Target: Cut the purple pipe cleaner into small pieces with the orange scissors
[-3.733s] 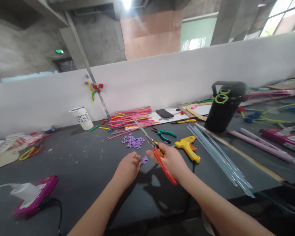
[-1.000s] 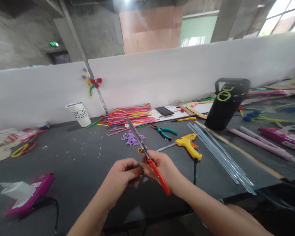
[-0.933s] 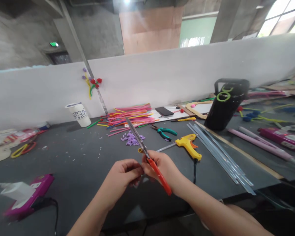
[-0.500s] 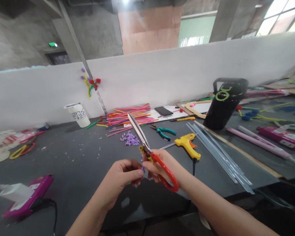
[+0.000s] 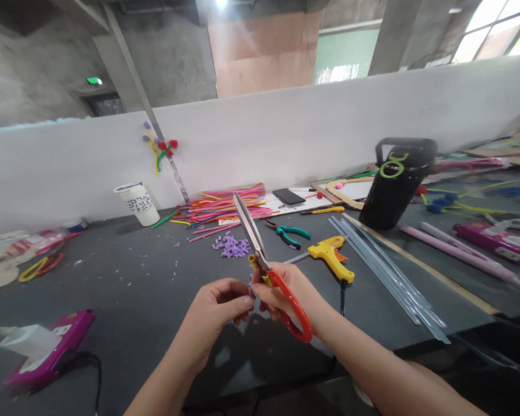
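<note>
My right hand point(image 5: 281, 294) is closed around a pair of scissors point(image 5: 291, 306) with red handles, the blades pointing up and away from me. A short yellow stick-like piece point(image 5: 253, 263) shows beside the scissors' pivot, also in that hand. Thumb and fingers of my left hand point(image 5: 225, 303) are pinched at a small purple piece point(image 5: 251, 286), right against the right hand's fingertips. Whether both hands grip this piece is hard to tell. Beyond the hands lies a pile of small purple cut pieces point(image 5: 233, 247) on the dark table point(image 5: 147, 323).
Pink, orange and yellow pipe cleaners point(image 5: 225, 208) lie behind the purple pile. To the right are teal-handled pliers point(image 5: 292, 232), a yellow glue gun point(image 5: 331, 257), clear glue sticks point(image 5: 390, 277) and a black bottle point(image 5: 390, 190). A white cup point(image 5: 138, 205) and a magenta power strip point(image 5: 69, 341) stand left.
The scissors' blades have swung slightly to the right, and the purple piece between the fingertips sits a little higher. My left hand has barely moved.
</note>
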A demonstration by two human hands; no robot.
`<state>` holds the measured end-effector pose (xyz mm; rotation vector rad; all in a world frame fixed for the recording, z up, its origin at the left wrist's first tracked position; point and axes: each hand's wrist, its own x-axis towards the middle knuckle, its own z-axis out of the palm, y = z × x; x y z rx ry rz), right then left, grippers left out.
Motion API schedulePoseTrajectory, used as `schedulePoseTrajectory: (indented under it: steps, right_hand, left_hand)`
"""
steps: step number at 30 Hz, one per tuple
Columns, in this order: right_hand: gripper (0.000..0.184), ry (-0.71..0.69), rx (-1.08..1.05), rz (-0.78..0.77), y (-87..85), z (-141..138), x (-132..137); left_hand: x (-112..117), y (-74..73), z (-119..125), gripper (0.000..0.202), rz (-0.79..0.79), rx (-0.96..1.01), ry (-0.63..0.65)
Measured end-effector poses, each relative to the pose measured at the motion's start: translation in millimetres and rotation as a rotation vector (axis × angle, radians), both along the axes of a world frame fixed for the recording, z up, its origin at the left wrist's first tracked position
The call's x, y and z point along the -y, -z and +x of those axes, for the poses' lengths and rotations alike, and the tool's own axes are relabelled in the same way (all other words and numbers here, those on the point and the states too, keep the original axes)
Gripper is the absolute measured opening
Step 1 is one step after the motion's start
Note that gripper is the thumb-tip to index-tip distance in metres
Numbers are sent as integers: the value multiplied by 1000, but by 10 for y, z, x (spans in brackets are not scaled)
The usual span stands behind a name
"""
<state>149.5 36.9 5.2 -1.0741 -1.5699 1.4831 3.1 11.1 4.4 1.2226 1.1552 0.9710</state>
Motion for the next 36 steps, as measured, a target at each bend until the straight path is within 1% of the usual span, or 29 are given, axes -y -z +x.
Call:
schedulePoseTrajectory:
  steps: [3,5,7,10,14,17,19,22,25,27,31,33,36]
  right_hand:
    - [3,-20,6,28,49,5,-6]
    - [3,-23,34,98,83,12,-13]
    - [3,4,97,185,102,16,-16]
    - [6,43,160,265,84,30,-13]
    - [14,35,258,309,21,65,10]
    - [13,-4,360,335,7,84,49]
    - [11,-44,393,350,14,88,83]
    - [10,-69,443,393,28,89,124]
    - [18,-74,489,422,26,93,126]
    - [24,-111,479,395,22,105,114]
    - [30,-223,437,311,30,147,112]
    - [33,-255,447,300,44,162,130]
    - [34,-277,473,291,61,160,167]
  left_hand:
    - [7,-23,25,7,24,-59,-45]
    - [10,-34,39,6,29,-78,-58]
    - [10,-37,43,8,36,-88,-67]
    - [11,-37,20,10,72,-75,-107]
    - [16,-67,-50,10,122,90,-230]
    - [21,-125,-95,10,123,234,-310]
    - [21,-165,-115,8,104,295,-333]
    - [19,-200,-142,6,72,368,-330]
    - [24,-203,-183,4,72,438,-295]
    - [30,-208,-220,3,60,455,-263]
    - [20,-238,-291,4,-23,402,-195]
    - [7,-253,-315,5,-59,370,-195]
    - [3,-260,-331,5,-51,338,-221]
